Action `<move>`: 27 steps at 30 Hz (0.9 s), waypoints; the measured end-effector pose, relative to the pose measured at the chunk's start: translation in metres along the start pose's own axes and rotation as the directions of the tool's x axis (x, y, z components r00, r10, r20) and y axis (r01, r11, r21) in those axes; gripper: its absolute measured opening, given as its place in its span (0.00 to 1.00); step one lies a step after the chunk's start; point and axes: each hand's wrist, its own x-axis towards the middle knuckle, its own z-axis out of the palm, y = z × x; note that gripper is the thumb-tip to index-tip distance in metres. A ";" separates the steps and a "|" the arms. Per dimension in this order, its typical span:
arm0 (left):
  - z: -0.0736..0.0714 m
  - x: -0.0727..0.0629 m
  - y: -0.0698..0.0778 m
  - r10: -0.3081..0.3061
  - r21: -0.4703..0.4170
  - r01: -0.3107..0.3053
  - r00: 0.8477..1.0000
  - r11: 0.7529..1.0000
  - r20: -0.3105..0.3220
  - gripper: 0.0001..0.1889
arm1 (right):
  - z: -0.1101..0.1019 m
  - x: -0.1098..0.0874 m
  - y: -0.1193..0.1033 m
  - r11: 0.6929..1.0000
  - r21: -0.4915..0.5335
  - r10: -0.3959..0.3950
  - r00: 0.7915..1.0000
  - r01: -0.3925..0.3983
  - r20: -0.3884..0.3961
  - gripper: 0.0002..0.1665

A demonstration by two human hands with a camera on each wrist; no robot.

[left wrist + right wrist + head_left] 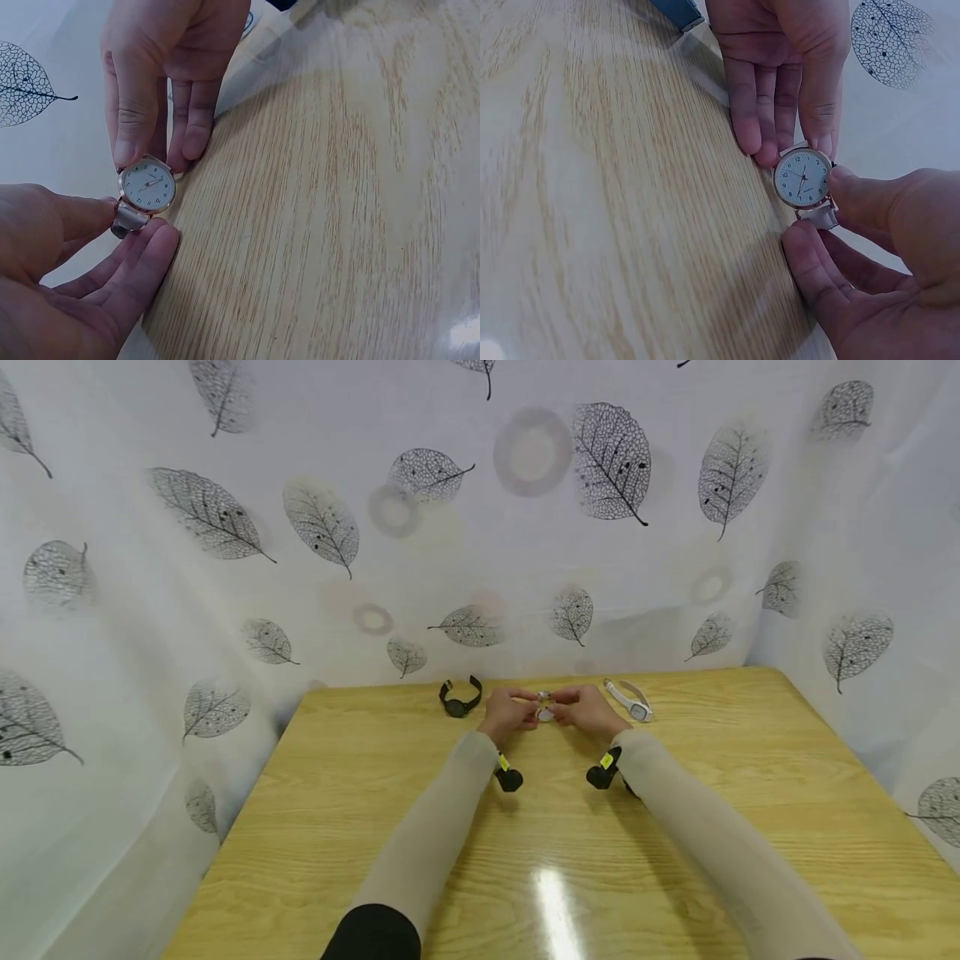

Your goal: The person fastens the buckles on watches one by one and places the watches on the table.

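A wristwatch (147, 186) with a round white dial, a rose-gold rim and a pale strap is held between both hands near the table's far edge. My left hand (510, 712) pinches its strap at the twelve o'clock side, thumb on top. On the six o'clock side, my right hand (588, 712) pinches the strap, its thumb at the case edge. The dial (802, 178) faces up toward the wrist cameras. Much of the strap is hidden by fingers, whose tips come close to the tabletop.
Left of the hands lies a black watch (456, 708) with its strap curled up. A white watch (640, 712) with a squarish case lies on the right. The wooden table (360, 810) ends at a leaf-patterned white curtain (465, 552) behind.
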 end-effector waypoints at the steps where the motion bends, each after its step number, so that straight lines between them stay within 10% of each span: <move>1: 0.000 0.000 0.000 -0.003 0.013 0.003 1.000 1.000 -0.003 0.06 | 0.000 0.000 -0.001 1.000 0.000 0.004 1.000 -0.004 -0.002 0.25; 27: -0.001 0.000 -0.001 0.044 0.171 -0.042 0.999 0.984 -0.007 0.03 | 0.004 0.004 -0.003 0.996 -0.091 -0.008 1.000 0.006 -0.019 0.24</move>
